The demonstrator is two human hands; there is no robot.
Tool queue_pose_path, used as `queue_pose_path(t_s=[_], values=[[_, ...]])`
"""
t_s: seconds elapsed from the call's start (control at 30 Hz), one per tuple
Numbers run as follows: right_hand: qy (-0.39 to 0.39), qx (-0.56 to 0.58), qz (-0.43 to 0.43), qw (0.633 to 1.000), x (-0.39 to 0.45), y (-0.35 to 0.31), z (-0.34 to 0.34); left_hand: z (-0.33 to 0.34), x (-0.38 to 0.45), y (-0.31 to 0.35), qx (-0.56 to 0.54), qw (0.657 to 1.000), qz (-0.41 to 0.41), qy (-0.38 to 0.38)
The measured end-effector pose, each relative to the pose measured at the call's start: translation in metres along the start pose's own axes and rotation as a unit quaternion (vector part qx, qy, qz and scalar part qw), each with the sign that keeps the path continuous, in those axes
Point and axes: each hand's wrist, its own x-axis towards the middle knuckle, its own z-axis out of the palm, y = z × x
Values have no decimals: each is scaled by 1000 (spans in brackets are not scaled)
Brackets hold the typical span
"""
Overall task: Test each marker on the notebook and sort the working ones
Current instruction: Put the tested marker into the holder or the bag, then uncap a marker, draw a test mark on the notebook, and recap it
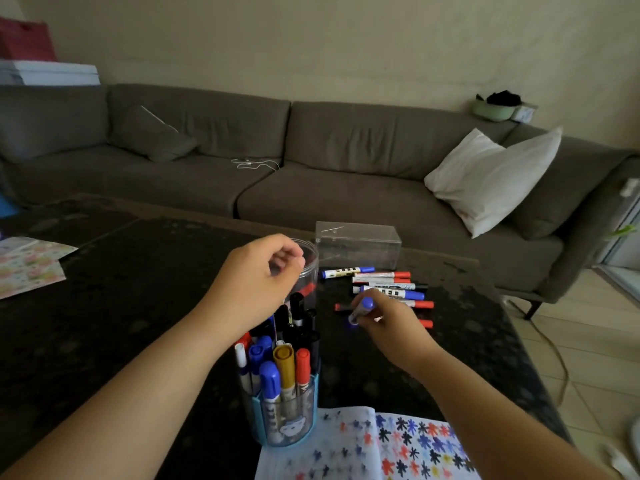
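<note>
Fingers [375,311] grip blue marker [362,310]

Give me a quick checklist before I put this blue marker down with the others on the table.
1. Blue marker held firmly by right hand: ok, fingers curl round it.
2. Cap on the blue marker: ok, a blue cap shows at its upper end.
3. Room beside the sorted pile of markers on the table: ok, bare table lies in front of the pile.
4. Left hand out of the way: ok, it hovers over the clear jar, apart from the pile.
5. Left hand holding anything: cannot tell.
6. Notebook open for the next test: ok, marks cover much of the page.
</note>
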Motion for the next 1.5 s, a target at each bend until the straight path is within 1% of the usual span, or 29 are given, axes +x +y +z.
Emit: queue_pose_path(t_s=[0.1, 0.2, 0.33, 0.4, 0.43, 0.5, 0.57, 0.63, 0.67, 0.7, 0.73, 0.77, 0.83, 0.87, 0.9, 0.93, 1.0, 1.03, 1.1, 1.13, 1.23, 1.27, 1.3, 1.33, 1.37, 1.4, 1.43, 1.5], values=[[70, 126, 47, 988, -37, -15, -20, 0, -21, 20, -30, 1000, 7, -3], [114, 265, 113, 951, -75, -25, -35, 11, -48, 35, -39, 999, 32, -17], [117, 383, 191, 896, -120, -33, -47, 46, -91, 48, -58, 994, 56, -72], [92, 415, 247, 871, -140, -35, -50, 63, -109, 51, -48, 992, 71, -97], [75, 431, 275, 856, -149, -35, -50, 72, -117, 51, -25, 988, 102, -112], [45, 484, 306, 819, -165, -33, -49, 88, -129, 54, 7, 969, 187, -160], [31, 561, 310, 767, -179, -31, -46, 103, -138, 60, 15, 949, 243, -197], [29, 635, 319, 704, -188, -27, -43, 119, -142, 63, 1, 942, 265, -205], [30, 660, 321, 679, -191, -24, -41, 126, -142, 64, -13, 942, 263, -208], [27, 670, 324, 668, -192, -17, -38, 133, -142, 64, -33, 942, 257, -212], [25, 659, 333, 674, -193, -10, -35, 140, -142, 65, -58, 944, 242, -216], [26, 625, 343, 701, -192, -3, -31, 145, -142, 68, -87, 950, 209, -216], [51, 515, 340, 785, -193, 15, -23, 153, -143, 70, -161, 959, 97, -213], [75, 453, 319, 829, -194, 22, -21, 155, -143, 69, -196, 958, 40, -203], [98, 406, 290, 861, -195, 27, -20, 158, -144, 67, -225, 955, -9, -191], [107, 383, 256, 881, -196, 28, -20, 160, -145, 64, -245, 950, -56, -187], [89, 375, 201, 901, -196, 30, -22, 164, -145, 61, -262, 934, -134, -202], [67, 366, 183, 910, -195, 30, -22, 165, -145, 62, -265, 927, -162, -211], [39, 340, 168, 924, -191, 29, -20, 168, -145, 66, -266, 921, -184, -218], [44, 338, 165, 925, -190, 30, -18, 169, -145, 66, -266, 920, -185, -220], [60, 379, 176, 906, -189, 35, -12, 166, -145, 61, -243, 924, -206, -213], [56, 394, 188, 898, -189, 35, -11, 164, -144, 58, -231, 925, -217, -209], [48, 428, 204, 879, -190, 36, -10, 163, -144, 55, -223, 924, -232, -208], [34, 478, 223, 849, -191, 35, -10, 161, -144, 53, -229, 917, -251, -207], [12, 536, 238, 810, -192, 32, -10, 161, -144, 51, -255, 903, -272, -211], [-9, 593, 246, 767, -193, 28, -10, 161, -143, 49, -299, 880, -295, -220], [-32, 639, 250, 727, -195, 25, -9, 160, -142, 50, -353, 850, -311, -235], [-88, 706, 238, 662, -198, 22, -5, 156, -142, 54, -462, 777, -321, -283]])
